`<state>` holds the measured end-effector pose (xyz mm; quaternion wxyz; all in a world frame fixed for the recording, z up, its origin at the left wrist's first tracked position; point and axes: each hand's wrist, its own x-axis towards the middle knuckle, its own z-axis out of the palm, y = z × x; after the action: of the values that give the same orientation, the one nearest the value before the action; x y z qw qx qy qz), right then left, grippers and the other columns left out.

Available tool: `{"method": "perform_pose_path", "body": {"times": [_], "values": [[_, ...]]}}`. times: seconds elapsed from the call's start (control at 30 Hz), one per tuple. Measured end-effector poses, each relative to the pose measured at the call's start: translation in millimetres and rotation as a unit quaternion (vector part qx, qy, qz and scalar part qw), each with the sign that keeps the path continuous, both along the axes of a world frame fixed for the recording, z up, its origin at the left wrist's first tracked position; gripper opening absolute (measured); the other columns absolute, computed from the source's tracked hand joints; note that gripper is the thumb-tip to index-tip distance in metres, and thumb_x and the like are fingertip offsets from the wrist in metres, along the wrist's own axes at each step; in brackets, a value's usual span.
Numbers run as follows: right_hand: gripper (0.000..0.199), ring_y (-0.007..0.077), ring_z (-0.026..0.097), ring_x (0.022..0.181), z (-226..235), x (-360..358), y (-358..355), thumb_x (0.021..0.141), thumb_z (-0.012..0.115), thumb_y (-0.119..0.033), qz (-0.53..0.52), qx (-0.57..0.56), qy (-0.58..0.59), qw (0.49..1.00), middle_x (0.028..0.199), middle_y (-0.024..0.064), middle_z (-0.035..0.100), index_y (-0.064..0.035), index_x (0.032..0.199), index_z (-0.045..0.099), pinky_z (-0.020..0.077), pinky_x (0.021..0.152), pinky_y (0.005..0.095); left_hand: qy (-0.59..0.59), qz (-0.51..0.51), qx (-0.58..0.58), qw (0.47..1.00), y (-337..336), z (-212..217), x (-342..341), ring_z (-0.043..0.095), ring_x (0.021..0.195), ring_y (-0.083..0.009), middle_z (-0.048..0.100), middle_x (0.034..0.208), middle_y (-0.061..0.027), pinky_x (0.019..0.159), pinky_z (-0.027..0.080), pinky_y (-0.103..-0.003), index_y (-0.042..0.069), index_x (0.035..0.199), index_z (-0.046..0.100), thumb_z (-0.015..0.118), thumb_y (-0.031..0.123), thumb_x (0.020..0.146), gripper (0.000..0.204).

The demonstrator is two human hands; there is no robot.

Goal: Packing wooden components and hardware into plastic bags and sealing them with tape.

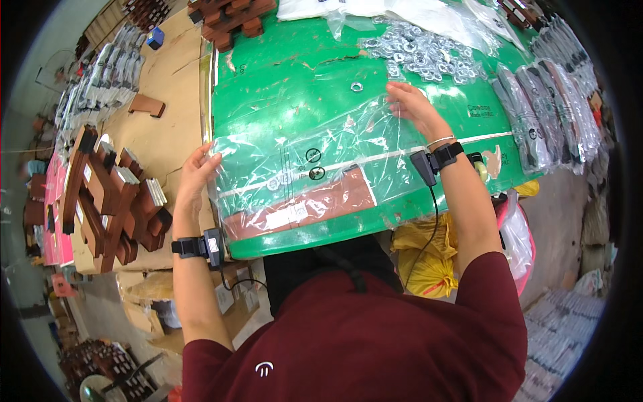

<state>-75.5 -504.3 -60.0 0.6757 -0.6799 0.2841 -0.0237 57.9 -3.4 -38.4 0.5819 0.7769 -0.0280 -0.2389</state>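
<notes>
A clear plastic bag (268, 157) with small dark printed marks stretches across the green tabletop. My left hand (196, 175) pinches its left end between thumb and fingers. At the far right corner my right hand (416, 110) is closed on the film, fingers pointing left. Beneath or inside the transparent film lies a flat reddish-brown piece (335, 195) with a white label, along the near table edge; I cannot tell which. A single hex nut (356, 86) rests just beyond the bag, left of my right hand.
The green table (268, 80) carries a heap of metal hardware (425, 57), white plastic sheeting (375, 9) and brown pieces (234, 19) at the far side. Wrapped packs (542, 117) lie right. Brown parts (110, 201) are stacked left on cardboard. Yellow sacks (429, 258) stand below the near edge.
</notes>
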Motion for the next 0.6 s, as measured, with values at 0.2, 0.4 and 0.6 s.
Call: {"method": "perform_pose_path", "body": {"times": [0.2,0.4,0.6], "values": [[0.048,0.0087,0.061,0.076,-13,1,-8,0.092,0.078,-0.029,-0.017,0.045,-0.077,0.996,0.093,-0.0014,0.065,-0.0084,0.132,0.062,0.0515,0.069,0.0244,-0.075,0.103,-0.2,0.971,1,-36,5,0.061,0.083,-0.0075,0.066,0.094,0.0021,0.076,0.05,-0.023,0.008,0.124,0.067,0.074,0.019,0.097,0.03],[0.044,0.0071,0.059,0.073,-13,-17,-19,0.089,0.082,-0.027,-0.088,-0.029,-0.034,0.995,0.089,-0.0014,0.064,-0.006,0.125,0.067,0.0502,0.068,0.0229,-0.042,0.218,-0.174,0.959,0,-53,-1,0.057,0.075,-0.0065,0.064,0.086,0.0022,0.069,0.046,-0.02,0.007,0.107,0.069,0.069,0.019,0.101,0.013],[0.034,0.0149,0.066,0.085,19,-15,13,0.089,0.077,-0.017,-0.119,-0.356,-0.234,0.897,0.096,0.0044,0.07,-0.003,0.119,0.069,0.053,0.077,0.029,-0.159,0.195,-0.119,0.96,26,-61,14,0.06,0.078,-0.0131,0.067,0.088,-0.002,0.07,0.048,-0.028,0.003,0.113,0.069,0.065,0.019,0.102,0.019]]}}
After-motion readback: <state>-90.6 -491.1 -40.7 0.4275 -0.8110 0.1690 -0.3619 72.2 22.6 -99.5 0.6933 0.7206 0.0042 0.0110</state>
